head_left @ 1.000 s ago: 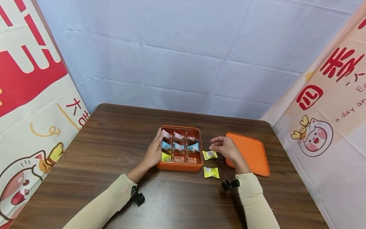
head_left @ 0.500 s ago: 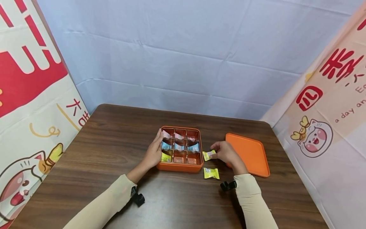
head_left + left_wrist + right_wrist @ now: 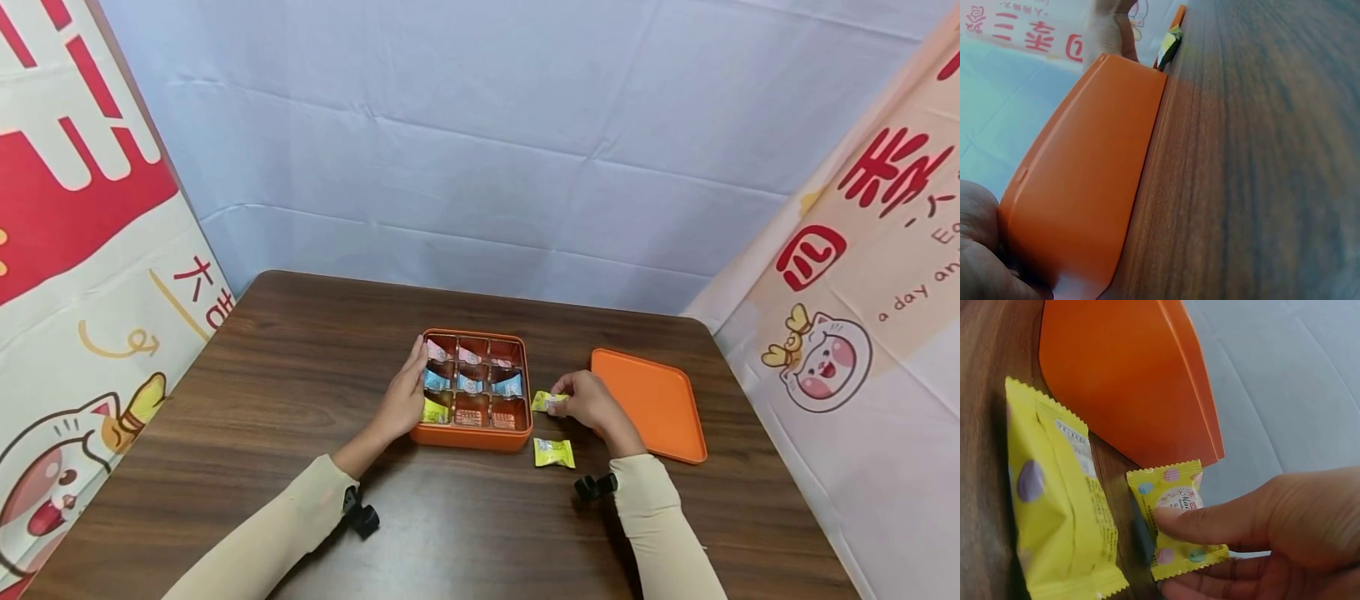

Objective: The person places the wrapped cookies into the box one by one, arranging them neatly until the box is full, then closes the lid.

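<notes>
My right hand pinches a yellow candy packet between thumb and fingers, just right of the box. A second yellow candy packet lies on the table nearer to me. The orange box has several compartments. Pink packets sit in its back row, blue packets in the middle row, and one yellow packet at the front left. The front middle and front right compartments show only their lining. My left hand rests along the box's left wall with its fingers extended; the fingertips are partly hidden.
An orange lid lies flat on the wooden table, to the right of my right hand. Behind the table hangs a pale cloth backdrop. Printed panels stand at both sides.
My right hand has come down from above onto the farther yellow packet and now pinches it, slightly tilting it. The left hand and the box have stayed put.
</notes>
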A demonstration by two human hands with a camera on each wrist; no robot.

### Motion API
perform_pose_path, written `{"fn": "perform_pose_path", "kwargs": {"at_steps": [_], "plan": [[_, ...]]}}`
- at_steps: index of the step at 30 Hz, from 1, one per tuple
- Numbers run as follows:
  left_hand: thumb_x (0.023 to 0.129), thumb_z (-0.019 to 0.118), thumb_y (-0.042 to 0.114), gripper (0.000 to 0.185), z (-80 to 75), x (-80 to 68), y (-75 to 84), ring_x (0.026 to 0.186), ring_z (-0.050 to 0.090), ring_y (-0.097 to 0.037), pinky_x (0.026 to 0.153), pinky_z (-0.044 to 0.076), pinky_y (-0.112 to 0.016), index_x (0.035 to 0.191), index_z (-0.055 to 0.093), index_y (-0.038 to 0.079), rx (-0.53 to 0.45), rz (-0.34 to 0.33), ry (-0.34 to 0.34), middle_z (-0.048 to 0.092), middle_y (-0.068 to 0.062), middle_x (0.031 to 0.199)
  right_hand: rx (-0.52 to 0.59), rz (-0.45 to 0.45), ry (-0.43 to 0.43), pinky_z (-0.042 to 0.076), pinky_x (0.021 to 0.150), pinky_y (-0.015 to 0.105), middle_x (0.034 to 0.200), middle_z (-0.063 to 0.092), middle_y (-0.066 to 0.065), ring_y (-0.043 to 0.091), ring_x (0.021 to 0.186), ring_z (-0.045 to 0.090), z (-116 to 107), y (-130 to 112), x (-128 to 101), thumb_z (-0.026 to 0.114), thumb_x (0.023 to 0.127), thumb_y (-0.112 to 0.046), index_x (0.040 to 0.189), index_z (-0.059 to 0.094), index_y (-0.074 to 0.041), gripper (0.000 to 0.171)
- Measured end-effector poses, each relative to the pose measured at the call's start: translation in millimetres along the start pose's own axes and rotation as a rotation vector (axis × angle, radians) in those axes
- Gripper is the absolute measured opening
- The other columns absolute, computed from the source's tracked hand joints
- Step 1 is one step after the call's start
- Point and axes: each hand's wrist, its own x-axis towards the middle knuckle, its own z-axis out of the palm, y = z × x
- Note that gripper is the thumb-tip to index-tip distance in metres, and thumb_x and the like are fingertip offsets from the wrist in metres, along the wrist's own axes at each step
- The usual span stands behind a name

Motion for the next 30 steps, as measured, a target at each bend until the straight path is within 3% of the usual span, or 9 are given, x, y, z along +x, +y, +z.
{"fn": "perform_pose_path", "kwargs": {"at_steps": [6,12,16,22,30], "plan": [[0.105,0.034,-0.007,0.052,-0.1,0.8,-1.5,0.153,0.015,-0.034,0.123,0.018,-0.049,0.156,0.021,-0.008,-0.001,0.016,0.008,0.007,-0.013,0.168,0.079,-0.01,0.045,0.052,0.078,0.041,0.112,0.067,0.014,0.03,0.099,0.06,-2.8,2.9,1.1,0.079,0.09,-0.013,0.102,0.07,-0.006,0.016],[0.105,0.034,-0.007,0.053,0.3,1.8,-3.9,0.152,0.015,-0.035,0.123,0.017,-0.049,0.156,0.02,-0.009,0.0,0.014,0.006,0.006,-0.014,0.168,0.2,0.007,0.068,0.055,0.069,0.036,0.093,0.069,0.01,0.029,0.083,0.066,-4.7,2.8,2.3,0.075,0.094,-0.015,0.106,0.069,-0.004,0.018],[0.106,0.034,-0.006,0.053,0.2,1.7,-3.3,0.153,0.015,-0.034,0.123,0.017,-0.049,0.156,0.02,-0.008,0.003,0.009,0.002,0.006,-0.013,0.168,0.261,0.006,0.1,0.061,0.08,0.041,0.091,0.073,0.01,0.03,0.089,0.073,-3.7,3.0,3.9,0.072,0.097,-0.015,0.109,0.071,-0.001,0.019],[0.106,0.034,-0.006,0.052,0.2,1.5,-2.8,0.153,0.014,-0.033,0.123,0.016,-0.048,0.156,0.02,-0.008,0.007,0.006,-0.003,0.006,-0.012,0.168,0.333,0.008,0.135,0.061,0.082,0.042,0.106,0.073,0.021,0.031,0.092,0.073,-2.7,6.9,6.7,0.062,0.102,-0.009,0.118,0.071,0.004,0.022],[0.106,0.034,-0.007,0.052,-0.2,1.3,-2.0,0.153,0.014,-0.035,0.122,0.017,-0.051,0.156,0.02,-0.009,-0.01,0.017,0.003,0.006,-0.014,0.168,0.523,0.039,0.092,0.061,0.082,0.036,0.122,0.063,0.032,0.031,0.097,0.074,-4.5,14.5,10.6,0.057,0.103,-0.004,0.125,0.063,0.013,0.028]]}}
